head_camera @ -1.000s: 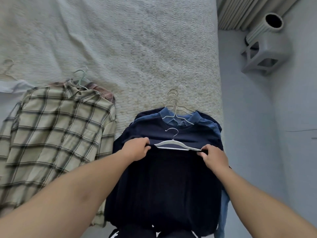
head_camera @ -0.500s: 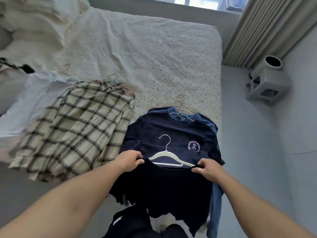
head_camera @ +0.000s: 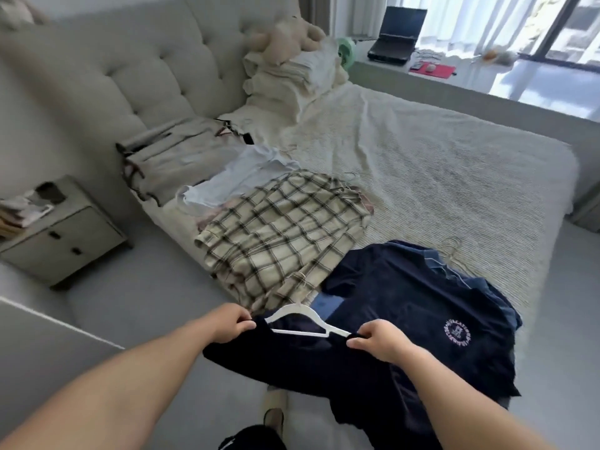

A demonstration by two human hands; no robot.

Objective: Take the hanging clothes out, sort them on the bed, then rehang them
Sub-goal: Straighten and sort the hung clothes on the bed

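A dark navy garment (head_camera: 324,362) on a white hanger (head_camera: 303,323) is pinched at both shoulders by L hand (head_camera: 232,323) & R hand (head_camera: 378,344), grips closed on fabric, above the bed (head_camera: 438,177) edge.

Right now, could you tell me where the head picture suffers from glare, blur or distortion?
Head view: the window is blown out, with glare on the sill; wide-angle bending curves the headboard; the nightstand is soft; both hands look sharp.
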